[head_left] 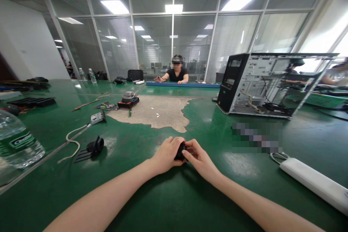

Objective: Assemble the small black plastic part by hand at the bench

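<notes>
A small black part (179, 152) sits between my two hands, just above or on the green table (163, 195). My left hand (165, 155) wraps around it from the left. The thumb and fingers of my right hand (200, 158) pinch it from the right. Most of the part is hidden by fingers, so its kind cannot be made out. To the left lies a black plastic piece (95, 146) with long thin prongs. Behind it are a small metal bracket (98, 116) and a whitish cord (71, 139).
An open computer case (235, 83) stands at right. A white power strip (312, 183) lies in front of it, beside a blurred-out object. A water bottle (20, 141) is at left. A heatsink with fan (128, 98) rests near the bare patch. Another person (177, 74) sits opposite.
</notes>
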`<action>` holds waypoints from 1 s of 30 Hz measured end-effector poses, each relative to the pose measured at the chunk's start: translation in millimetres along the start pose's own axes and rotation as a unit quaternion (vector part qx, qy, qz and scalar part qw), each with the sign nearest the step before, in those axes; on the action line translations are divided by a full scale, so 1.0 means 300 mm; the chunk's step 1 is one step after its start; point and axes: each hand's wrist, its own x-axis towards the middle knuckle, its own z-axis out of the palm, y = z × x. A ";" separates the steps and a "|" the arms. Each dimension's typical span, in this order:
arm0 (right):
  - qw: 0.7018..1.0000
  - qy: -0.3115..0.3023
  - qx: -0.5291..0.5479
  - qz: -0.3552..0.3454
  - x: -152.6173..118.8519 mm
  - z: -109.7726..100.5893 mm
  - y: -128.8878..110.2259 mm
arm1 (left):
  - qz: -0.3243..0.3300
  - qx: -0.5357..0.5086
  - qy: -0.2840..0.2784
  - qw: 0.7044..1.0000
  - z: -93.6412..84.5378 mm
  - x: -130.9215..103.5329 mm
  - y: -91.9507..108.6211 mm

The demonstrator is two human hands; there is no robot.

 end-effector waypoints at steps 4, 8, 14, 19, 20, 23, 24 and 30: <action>1.000 -0.002 -0.004 0.000 0.001 0.000 0.003 | -0.003 0.005 0.001 1.000 0.003 0.002 0.000; 1.000 -0.002 0.006 -0.003 0.002 -0.001 0.005 | 0.000 0.004 0.000 1.000 -0.003 0.001 0.000; 0.999 0.022 -0.036 -0.030 -0.001 -0.004 0.011 | -0.003 -0.001 -0.005 1.000 -0.003 -0.001 -0.003; 0.999 0.016 -0.033 0.007 0.002 -0.012 0.015 | -0.007 -0.004 -0.004 1.000 0.007 0.001 -0.007; 0.999 0.007 -0.029 0.014 0.001 -0.014 0.013 | -0.006 -0.006 -0.005 1.000 0.008 0.001 -0.007; 1.000 -0.010 -0.022 0.003 -0.004 -0.018 0.002 | -0.005 -0.009 -0.006 1.000 0.010 0.003 -0.007; 1.000 -0.010 -0.023 -0.007 -0.006 -0.019 -0.001 | -0.005 -0.009 -0.006 1.000 0.011 0.003 -0.007; 1.000 -0.006 -0.003 -0.009 -0.002 -0.019 0.012 | -0.005 -0.009 -0.002 1.000 0.014 0.007 -0.008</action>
